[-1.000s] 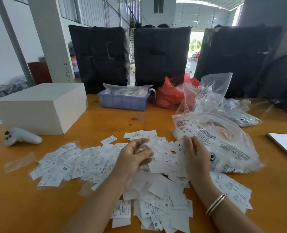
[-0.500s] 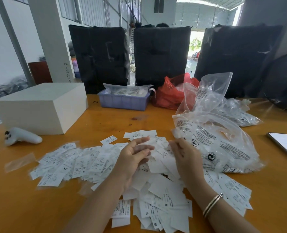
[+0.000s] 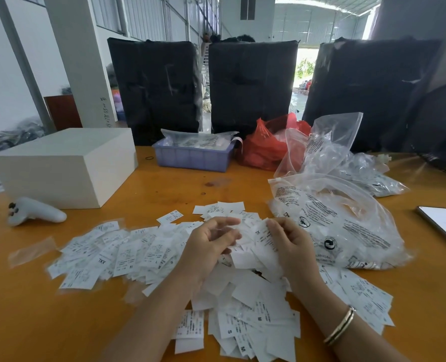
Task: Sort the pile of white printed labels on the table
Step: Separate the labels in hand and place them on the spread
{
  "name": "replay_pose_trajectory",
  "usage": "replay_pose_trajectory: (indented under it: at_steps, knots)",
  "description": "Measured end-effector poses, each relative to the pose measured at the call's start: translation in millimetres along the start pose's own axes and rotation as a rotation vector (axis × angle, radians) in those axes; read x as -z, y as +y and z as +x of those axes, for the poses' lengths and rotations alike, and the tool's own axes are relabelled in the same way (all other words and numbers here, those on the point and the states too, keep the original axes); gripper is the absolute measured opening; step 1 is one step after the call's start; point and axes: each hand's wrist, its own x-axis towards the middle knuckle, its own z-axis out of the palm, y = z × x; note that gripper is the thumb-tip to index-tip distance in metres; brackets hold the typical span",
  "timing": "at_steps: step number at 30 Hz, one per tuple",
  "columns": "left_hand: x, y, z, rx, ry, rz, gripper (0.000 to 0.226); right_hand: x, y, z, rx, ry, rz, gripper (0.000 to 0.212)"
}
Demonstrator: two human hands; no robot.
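Currently my right hand point(image 3: 291, 246) pinches one label point(image 3: 262, 235) marked XL above the pile of labels point(image 3: 242, 291) on the surface point(image 3: 164, 184). My left hand point(image 3: 208, 246) hovers beside it, fingers loosely curled, holding nothing visible.

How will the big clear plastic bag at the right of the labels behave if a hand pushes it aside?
The clear plastic bag looks thin and crumpled, so it would probably fold and crush, not slide as one piece. It seems almost empty, so likely very light. Its edge lies on some white labels, so a push might drag them.
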Motion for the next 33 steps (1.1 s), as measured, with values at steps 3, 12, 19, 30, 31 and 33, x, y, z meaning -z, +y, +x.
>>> replay_pose_trajectory:
  at_steps: [3,12,19,30,31,33]
  knots:
    - [0.9,1.5,-0.7,-0.012,-0.009,-0.008,0.018,2.9,1.0,1.8,0.013,0.034,-0.051,0.017]
    - [-0.8,0.9,0.7,-0.008,-0.008,0.01,0.021,0.0,0.3,-1.5,0.082,-0.071,-0.144,0.02]
    - [-0.5,0.7,0.4,-0.021,0.004,0.008,0.023,2.9,1.5,1.1,0.037,0.022,-0.057,0.019]
    - [-0.7,0.3,1.8,-0.045,0.006,0.066,0.029,2.6,0.5,0.0,0.043,0.01,-0.036,0.016]
    - [-0.5,0.5,1.5,-0.053,0.005,0.068,0.029,3.2,0.5,0.6,0.039,0.016,-0.027,0.016]
    - [-0.4,0.3,1.7,-0.056,0.006,0.064,0.029,3.5,0.6,0.6,0.041,0.011,-0.033,0.015]
